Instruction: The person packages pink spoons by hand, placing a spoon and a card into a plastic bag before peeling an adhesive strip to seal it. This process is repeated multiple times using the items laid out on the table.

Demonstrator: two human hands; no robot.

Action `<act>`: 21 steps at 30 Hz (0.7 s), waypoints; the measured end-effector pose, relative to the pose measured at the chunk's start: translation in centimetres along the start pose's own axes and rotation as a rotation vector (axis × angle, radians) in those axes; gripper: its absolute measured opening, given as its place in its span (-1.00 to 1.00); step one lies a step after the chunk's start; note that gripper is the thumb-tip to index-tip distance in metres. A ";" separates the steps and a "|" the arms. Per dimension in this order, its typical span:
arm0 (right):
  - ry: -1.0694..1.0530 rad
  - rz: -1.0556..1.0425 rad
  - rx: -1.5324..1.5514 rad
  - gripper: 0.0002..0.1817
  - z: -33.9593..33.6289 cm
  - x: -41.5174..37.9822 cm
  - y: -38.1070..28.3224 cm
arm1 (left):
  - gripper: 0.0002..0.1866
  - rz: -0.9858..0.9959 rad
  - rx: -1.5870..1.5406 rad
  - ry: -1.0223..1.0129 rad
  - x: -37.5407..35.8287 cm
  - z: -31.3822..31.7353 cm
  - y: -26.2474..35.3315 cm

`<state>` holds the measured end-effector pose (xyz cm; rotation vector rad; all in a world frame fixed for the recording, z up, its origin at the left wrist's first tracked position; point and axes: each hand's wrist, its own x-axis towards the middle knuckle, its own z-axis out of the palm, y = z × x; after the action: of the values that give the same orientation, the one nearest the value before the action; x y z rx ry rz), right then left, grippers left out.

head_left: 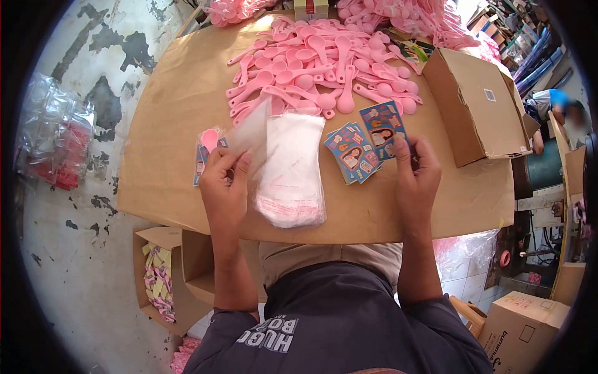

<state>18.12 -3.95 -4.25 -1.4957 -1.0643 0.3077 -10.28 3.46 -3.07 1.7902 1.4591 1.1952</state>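
Observation:
Between the fingers and thumb of my left hand [229, 177] is a clear plastic bag [252, 121], raised at the left edge of a stack of clear bags [293, 168]. Just past that hand, a pink spoon [210, 139] lies with a blue card [200, 163], partly hidden by the fingers. My right hand [416, 168] pinches a blue printed card [382, 128] by its right side. That card overlaps or hovers over a small pile of similar cards [351, 153]; which of these I cannot tell. A large heap of pink spoons [317, 65] covers the far middle of the table.
The cardboard-covered table [162, 131] has an open cardboard box [470, 106] at its right. More pink items in plastic [411, 22] lie at the far edge. Boxes [165, 274] stand below at the left, another [523, 330] at the lower right. A person [554, 103] is at the far right.

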 end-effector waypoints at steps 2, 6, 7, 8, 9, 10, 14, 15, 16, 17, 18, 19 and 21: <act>0.039 0.022 0.100 -0.71 -0.2 -0.1 -0.2 | -0.77 -0.049 -0.097 0.024 -0.1 0.2 -0.5; -0.003 0.051 0.223 -0.71 -0.4 -0.4 -0.5 | -0.73 -0.115 -0.292 -0.005 -0.3 0.3 -0.8; -0.014 0.033 0.279 -0.72 -0.3 -0.5 -0.6 | -0.73 -0.112 -0.295 0.000 -0.3 0.2 -0.8; -0.014 0.026 0.279 -0.72 -0.3 -0.6 -1.0 | -0.75 -0.138 -0.319 -0.037 -0.4 0.1 -0.9; -0.064 0.083 0.334 -0.73 -0.3 -0.9 -1.8 | -0.77 -0.164 -0.343 -0.073 -0.4 0.0 -0.9; -0.114 0.138 0.387 -0.75 -0.2 -1.1 -2.6 | -0.77 -0.159 -0.349 -0.068 -0.4 0.0 -1.0; -0.424 0.114 0.371 -0.78 2.1 -2.6 -5.2 | -0.73 -0.167 -0.279 -0.112 -0.5 -0.3 -0.4; -0.511 0.032 0.301 -0.78 3.1 -3.0 -5.0 | -0.73 -0.206 -0.274 -0.141 -0.6 -0.3 -0.2; -0.508 0.027 0.297 -0.78 4.0 -3.5 -5.4 | -0.73 -0.201 -0.279 -0.142 -0.6 -0.4 -0.4; -0.517 -0.081 0.098 -0.79 4.9 -3.9 -5.9 | -0.73 -0.174 -0.218 -0.121 -0.6 -0.4 -1.1; -0.521 -0.190 -0.102 -0.79 5.5 -4.2 -6.2 | -0.74 -0.145 -0.157 -0.099 -0.6 -0.7 -1.4; -0.516 -0.196 -0.107 -0.79 5.7 -4.3 -6.3 | -0.74 -0.138 -0.164 -0.097 -0.5 -1.4 -1.7; -0.521 -0.162 -0.117 -0.79 5.9 -4.4 -6.5 | -0.73 -0.047 -0.223 0.088 -0.3 -2.9 -2.0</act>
<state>8.69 -4.26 -1.59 -1.4556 -1.6312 0.5466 -13.77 3.39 -3.42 1.5636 1.3489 1.3704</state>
